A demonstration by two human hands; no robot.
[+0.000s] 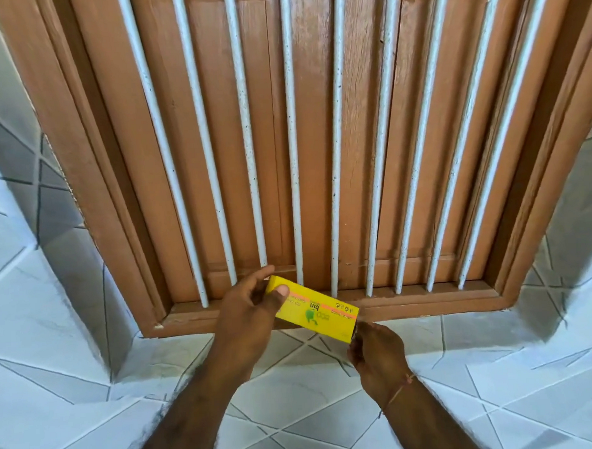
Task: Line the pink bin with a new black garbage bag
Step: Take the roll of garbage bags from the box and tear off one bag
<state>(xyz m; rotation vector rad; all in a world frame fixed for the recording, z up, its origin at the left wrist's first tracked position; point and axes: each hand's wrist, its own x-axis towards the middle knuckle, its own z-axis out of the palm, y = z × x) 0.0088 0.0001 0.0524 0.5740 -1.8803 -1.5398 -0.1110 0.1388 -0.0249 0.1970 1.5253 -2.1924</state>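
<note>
From the head view, the left hand (247, 313) clasps the far end of a yellow bag box (316, 311), thumb on top. The right hand (376, 352) pinches its near end. Box hangs just before the wooden window frame (425, 302) and white bars (294, 157), tiled wall (328, 408) below.

A long yellow cardboard box (316, 311) sits between the left hand (247, 313) and right hand (376, 351), before white metal bars (291, 140) fronting a brown wooden shutter (313, 190), above the tiled ledge (293, 392).
</note>
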